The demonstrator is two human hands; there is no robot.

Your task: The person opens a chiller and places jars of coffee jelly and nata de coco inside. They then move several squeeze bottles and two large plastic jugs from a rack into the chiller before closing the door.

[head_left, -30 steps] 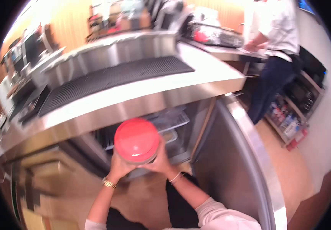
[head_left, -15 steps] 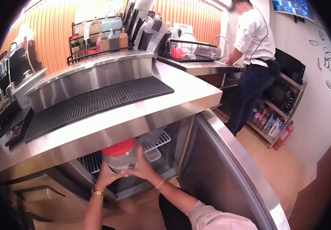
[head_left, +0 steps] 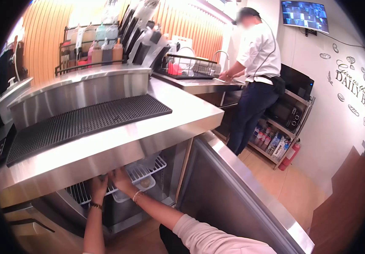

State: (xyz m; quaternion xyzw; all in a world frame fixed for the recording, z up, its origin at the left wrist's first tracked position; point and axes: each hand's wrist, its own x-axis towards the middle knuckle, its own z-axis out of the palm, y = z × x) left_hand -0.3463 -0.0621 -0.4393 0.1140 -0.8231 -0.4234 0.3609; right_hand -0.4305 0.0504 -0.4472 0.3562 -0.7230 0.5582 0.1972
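My left hand (head_left: 99, 187) and my right hand (head_left: 121, 181) reach side by side into the open undercounter fridge, just beneath the counter's front edge. Their fingertips go out of sight behind that edge, so what they hold or touch is hidden. A white wire shelf (head_left: 152, 168) lies around and to the right of my hands. Below it, near my right wrist, sits a clear plastic container (head_left: 146, 183) with something small inside. The steel fridge door (head_left: 229, 199) stands wide open to the right of my right forearm.
Above my hands runs the steel counter (head_left: 182, 114) with a black rubber bar mat (head_left: 89, 127). A co-worker (head_left: 258, 55) stands at the sink, hands over the counter. Sauce bottles (head_left: 106, 51) fill a rack behind. A shelf unit with a microwave (head_left: 282, 113) and a fire extinguisher (head_left: 290, 155) stand right.
A clear jar with a red lid, held between both hands before, is out of sight now. Both hands have moved forward into the fridge, under the counter edge. The view has shifted right.
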